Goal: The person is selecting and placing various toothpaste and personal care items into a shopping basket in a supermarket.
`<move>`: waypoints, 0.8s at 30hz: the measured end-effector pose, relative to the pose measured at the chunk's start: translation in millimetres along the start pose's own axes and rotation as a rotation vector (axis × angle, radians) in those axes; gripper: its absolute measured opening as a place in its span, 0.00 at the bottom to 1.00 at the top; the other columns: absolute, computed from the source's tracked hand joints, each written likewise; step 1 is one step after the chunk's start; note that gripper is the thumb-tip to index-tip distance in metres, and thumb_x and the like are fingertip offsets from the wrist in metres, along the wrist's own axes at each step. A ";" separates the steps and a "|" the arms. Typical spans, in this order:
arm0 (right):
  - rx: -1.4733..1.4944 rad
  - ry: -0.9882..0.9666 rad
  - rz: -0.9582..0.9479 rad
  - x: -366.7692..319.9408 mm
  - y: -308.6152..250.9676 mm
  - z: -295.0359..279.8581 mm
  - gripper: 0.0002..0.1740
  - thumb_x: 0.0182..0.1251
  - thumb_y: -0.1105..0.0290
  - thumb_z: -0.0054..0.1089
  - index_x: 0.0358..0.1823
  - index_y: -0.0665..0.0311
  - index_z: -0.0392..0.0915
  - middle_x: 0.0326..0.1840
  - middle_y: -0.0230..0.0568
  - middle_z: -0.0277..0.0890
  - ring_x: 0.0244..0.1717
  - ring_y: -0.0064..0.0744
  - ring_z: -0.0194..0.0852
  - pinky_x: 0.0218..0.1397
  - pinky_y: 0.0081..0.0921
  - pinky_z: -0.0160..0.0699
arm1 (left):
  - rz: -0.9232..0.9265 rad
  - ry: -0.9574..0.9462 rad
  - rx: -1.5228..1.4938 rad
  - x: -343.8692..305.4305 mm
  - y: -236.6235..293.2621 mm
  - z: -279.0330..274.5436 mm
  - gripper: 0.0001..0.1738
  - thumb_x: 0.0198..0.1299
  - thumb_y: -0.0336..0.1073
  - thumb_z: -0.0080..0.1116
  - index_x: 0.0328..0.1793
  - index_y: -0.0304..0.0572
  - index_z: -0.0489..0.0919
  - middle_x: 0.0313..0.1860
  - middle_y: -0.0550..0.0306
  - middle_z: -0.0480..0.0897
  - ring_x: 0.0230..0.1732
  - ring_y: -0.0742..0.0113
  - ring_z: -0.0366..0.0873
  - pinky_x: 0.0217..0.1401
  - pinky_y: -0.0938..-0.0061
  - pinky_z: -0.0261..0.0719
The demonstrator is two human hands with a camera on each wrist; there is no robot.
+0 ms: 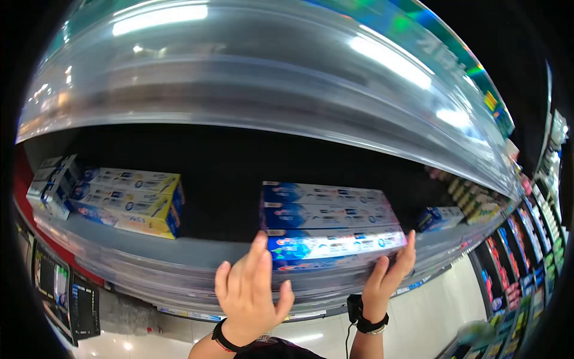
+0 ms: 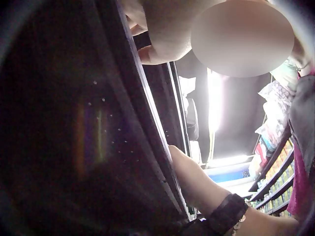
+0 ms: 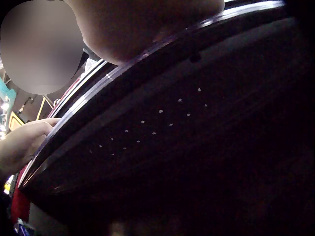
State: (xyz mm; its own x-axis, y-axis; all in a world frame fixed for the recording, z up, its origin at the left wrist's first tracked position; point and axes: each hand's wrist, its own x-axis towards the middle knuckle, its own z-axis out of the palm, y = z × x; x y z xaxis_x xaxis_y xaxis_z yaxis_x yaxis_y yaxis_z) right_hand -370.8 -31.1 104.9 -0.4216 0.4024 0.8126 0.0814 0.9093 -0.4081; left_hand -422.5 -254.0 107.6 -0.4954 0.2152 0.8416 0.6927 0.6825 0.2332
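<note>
A group of blue-and-white boxes (image 1: 335, 212) lies lengthwise on the grey shelf (image 1: 209, 248), arranged in parallel rows, the nearest row catching bright light. Taking this group as the dial's centre in the head view, the left hand (image 1: 254, 287) is at eight o'clock, fingers extended and thumb apart, one fingertip at the group's left end. The right hand (image 1: 387, 278) is between four and five o'clock, thumb and forefinger apart, forefinger straight along the right end. Neither hand is clamped on a box. Yellow-and-blue boxes (image 1: 128, 200) lie at nine o'clock, well apart; a smaller blue box (image 1: 440, 218) lies at three o'clock, nearer. A clear panel (image 1: 263, 84), blurred, crosses at eleven to twelve o'clock. Both wrists bear dark bands (image 1: 233, 336). The right wrist view shows mainly a dark surface (image 3: 162, 162) with pale specks.
</note>
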 end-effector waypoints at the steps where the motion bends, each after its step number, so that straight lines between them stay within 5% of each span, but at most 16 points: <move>1: 0.036 0.021 -0.019 -1.3 -0.3 1.9 0.33 0.67 0.62 0.42 0.68 0.76 0.53 0.72 0.56 0.53 0.68 0.59 0.49 0.73 0.52 0.33 | -0.003 -0.004 0.003 -1.1 0.5 -1.4 0.40 0.51 0.40 0.54 0.70 0.32 0.56 0.65 0.38 0.69 0.55 0.52 0.70 0.68 0.54 0.49; 9: 0.029 0.014 -0.002 -2.9 -7.5 -0.1 0.32 0.68 0.62 0.39 0.69 0.76 0.51 0.73 0.54 0.51 0.70 0.56 0.46 0.74 0.51 0.33 | -0.012 0.075 0.054 -1.5 0.6 3.1 0.36 0.51 0.41 0.53 0.67 0.36 0.61 0.62 0.43 0.73 0.48 0.57 0.73 0.68 0.59 0.49; 11: -0.027 -0.031 -0.023 -5.1 -9.3 -3.4 0.32 0.69 0.69 0.38 0.72 0.71 0.46 0.75 0.53 0.45 0.72 0.45 0.46 0.74 0.36 0.42 | -0.019 0.083 0.082 -0.5 1.3 1.3 0.35 0.52 0.42 0.53 0.67 0.36 0.62 0.62 0.44 0.74 0.47 0.58 0.74 0.67 0.59 0.49; 15: 0.195 -0.018 0.009 -16.6 -18.0 -6.5 0.33 0.70 0.68 0.39 0.73 0.71 0.44 0.77 0.52 0.40 0.74 0.45 0.43 0.74 0.37 0.41 | 0.001 0.092 0.071 -8.7 -1.0 -7.6 0.31 0.54 0.43 0.54 0.63 0.37 0.67 0.63 0.45 0.73 0.50 0.59 0.74 0.67 0.61 0.51; 18: 0.277 -0.045 0.005 -27.1 -23.1 -26.6 0.37 0.70 0.61 0.43 0.74 0.70 0.41 0.74 0.55 0.48 0.75 0.49 0.43 0.75 0.42 0.40 | 0.003 0.096 0.001 -21.0 1.7 -20.8 0.31 0.52 0.44 0.57 0.62 0.40 0.68 0.66 0.45 0.70 0.57 0.60 0.73 0.67 0.62 0.51; 24: 0.449 0.020 0.087 -75.2 -15.9 -94.9 0.31 0.65 0.76 0.39 0.71 0.71 0.48 0.72 0.56 0.53 0.73 0.46 0.49 0.75 0.42 0.43 | -0.130 0.053 -0.562 -75.2 18.9 -91.5 0.29 0.48 0.25 0.57 0.61 0.36 0.66 0.67 0.34 0.62 0.61 0.43 0.71 0.64 0.53 0.66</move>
State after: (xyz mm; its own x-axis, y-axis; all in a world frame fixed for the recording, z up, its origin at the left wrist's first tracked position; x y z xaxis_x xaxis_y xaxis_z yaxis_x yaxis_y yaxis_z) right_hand -254.7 -65.7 89.8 -0.4128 0.4815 0.7731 -0.2853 0.7378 -0.6118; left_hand -324.2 -321.2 93.2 -0.5781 0.1092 0.8087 0.8072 0.2219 0.5470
